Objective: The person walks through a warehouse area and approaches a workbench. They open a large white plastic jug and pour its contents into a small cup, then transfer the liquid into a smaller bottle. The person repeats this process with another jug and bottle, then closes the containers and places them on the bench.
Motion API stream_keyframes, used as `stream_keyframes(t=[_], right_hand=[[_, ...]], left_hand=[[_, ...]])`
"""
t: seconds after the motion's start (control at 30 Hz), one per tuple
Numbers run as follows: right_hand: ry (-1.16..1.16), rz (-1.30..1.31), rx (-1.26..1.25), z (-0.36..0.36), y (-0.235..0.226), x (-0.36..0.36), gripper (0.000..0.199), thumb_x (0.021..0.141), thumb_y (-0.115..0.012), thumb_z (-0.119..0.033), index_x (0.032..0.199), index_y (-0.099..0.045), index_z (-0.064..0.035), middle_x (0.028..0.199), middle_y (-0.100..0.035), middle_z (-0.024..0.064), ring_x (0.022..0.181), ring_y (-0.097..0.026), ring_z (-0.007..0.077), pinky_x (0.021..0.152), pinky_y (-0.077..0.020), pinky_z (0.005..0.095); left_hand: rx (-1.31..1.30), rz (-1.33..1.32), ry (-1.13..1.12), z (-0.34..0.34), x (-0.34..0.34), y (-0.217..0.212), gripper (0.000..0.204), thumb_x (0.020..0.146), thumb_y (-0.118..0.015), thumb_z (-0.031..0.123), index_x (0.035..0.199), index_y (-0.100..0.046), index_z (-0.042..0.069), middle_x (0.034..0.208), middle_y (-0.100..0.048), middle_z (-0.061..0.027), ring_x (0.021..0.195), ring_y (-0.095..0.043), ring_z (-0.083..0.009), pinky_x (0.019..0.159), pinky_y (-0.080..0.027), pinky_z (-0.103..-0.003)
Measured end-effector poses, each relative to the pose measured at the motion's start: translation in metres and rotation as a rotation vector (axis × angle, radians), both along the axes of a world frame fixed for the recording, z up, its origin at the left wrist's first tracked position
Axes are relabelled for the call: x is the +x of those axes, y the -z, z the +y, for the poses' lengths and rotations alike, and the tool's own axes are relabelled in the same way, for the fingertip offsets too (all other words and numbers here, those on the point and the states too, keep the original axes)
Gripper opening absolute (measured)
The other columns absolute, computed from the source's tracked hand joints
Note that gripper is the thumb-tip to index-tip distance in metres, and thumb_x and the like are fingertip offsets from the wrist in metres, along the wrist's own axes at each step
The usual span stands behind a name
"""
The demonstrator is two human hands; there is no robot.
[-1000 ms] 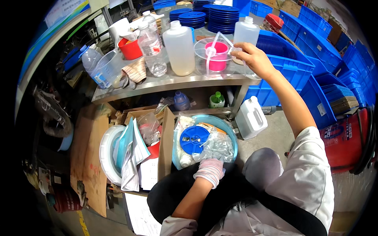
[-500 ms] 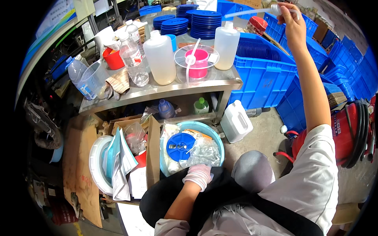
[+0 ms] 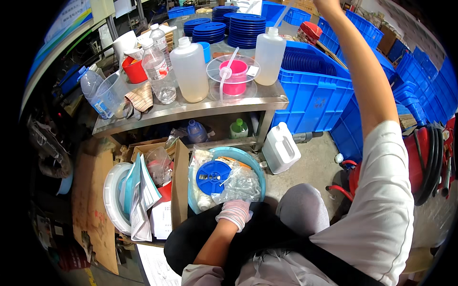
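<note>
My right hand (image 3: 328, 5) is raised at the upper edge, mostly cut off. Beside it a translucent tube (image 3: 284, 14) slants down; its cap is out of the picture. Below stand two uncapped, cloudy plastic squeeze bottles, the left bottle (image 3: 189, 71) and the right bottle (image 3: 270, 57), each with some liquid. Between them a second white cap with tube (image 3: 225, 73) lies on a clear disc (image 3: 213, 71) around a pink cup (image 3: 236, 86). My gloved left hand (image 3: 234, 213) rests low by my lap, against the near edge of a light-blue basin (image 3: 262, 178); its fingers are hidden.
On the metal bench (image 3: 191, 113) are clear bottles (image 3: 160, 74), a red cup (image 3: 136, 70) and stacked blue discs (image 3: 246, 31). Blue crates (image 3: 312, 102) stand at right, near a white jug (image 3: 281, 148). A carton (image 3: 179, 178) and red machine (image 3: 417, 159) flank my lap.
My right hand has risen to the upper edge, taking the cap and tube mostly out of the picture. The view has shifted slightly; the left hand stays by the basin.
</note>
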State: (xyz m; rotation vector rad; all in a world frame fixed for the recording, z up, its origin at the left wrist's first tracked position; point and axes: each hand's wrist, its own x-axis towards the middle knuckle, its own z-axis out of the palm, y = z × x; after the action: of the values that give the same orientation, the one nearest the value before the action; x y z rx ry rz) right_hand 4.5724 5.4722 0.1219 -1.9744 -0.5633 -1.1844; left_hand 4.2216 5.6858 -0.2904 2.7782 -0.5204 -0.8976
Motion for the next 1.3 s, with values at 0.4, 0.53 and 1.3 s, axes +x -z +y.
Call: stream_keyframes(t=[0.4, 0.53, 1.3], right_hand=[[0.126, 0.445, -0.309, 0.023, 0.098, 0.067, 0.046, 0.081, -0.069, -0.038, 0.115, -0.064, -0.0082, 0.111, -0.065, 0.0134, 0.091, -0.066, 0.0265, 0.082, -0.0520, 0.0362], [0.057, 0.138, -0.135, 0.006, 0.126, 0.050, 0.054, 0.082, -0.068, -0.038, 0.126, -0.058, -0.0086, 0.122, -0.061, 0.0169, 0.101, -0.064, 0.0307, 0.088, -0.0502, 0.0400], [-0.290, -0.477, -0.521, 0.138, 0.057, -0.077, 0.032, 0.078, -0.071, -0.008, 0.110, -0.065, -0.0084, 0.102, -0.066, 0.0079, 0.094, -0.061, 0.0232, 0.082, -0.0471, 0.0349]], left_hand=[[0.004, -0.013, -0.014, 0.009, -0.007, 0.001, 0.038, 0.089, -0.057, 0.035, 0.113, -0.060, 0.006, 0.103, -0.067, -0.0169, 0.098, -0.064, -0.0350, 0.083, -0.051, -0.046], [-0.034, -0.060, -0.029, 0.007, -0.004, 0.003, 0.038, 0.088, -0.058, 0.035, 0.112, -0.060, 0.006, 0.102, -0.067, -0.0167, 0.097, -0.064, -0.0346, 0.083, -0.051, -0.046], [-0.061, -0.025, -0.058, 0.017, -0.001, -0.018, 0.038, 0.090, -0.055, 0.034, 0.117, -0.060, 0.008, 0.112, -0.064, -0.0168, 0.105, -0.062, -0.0334, 0.088, -0.049, -0.046]])
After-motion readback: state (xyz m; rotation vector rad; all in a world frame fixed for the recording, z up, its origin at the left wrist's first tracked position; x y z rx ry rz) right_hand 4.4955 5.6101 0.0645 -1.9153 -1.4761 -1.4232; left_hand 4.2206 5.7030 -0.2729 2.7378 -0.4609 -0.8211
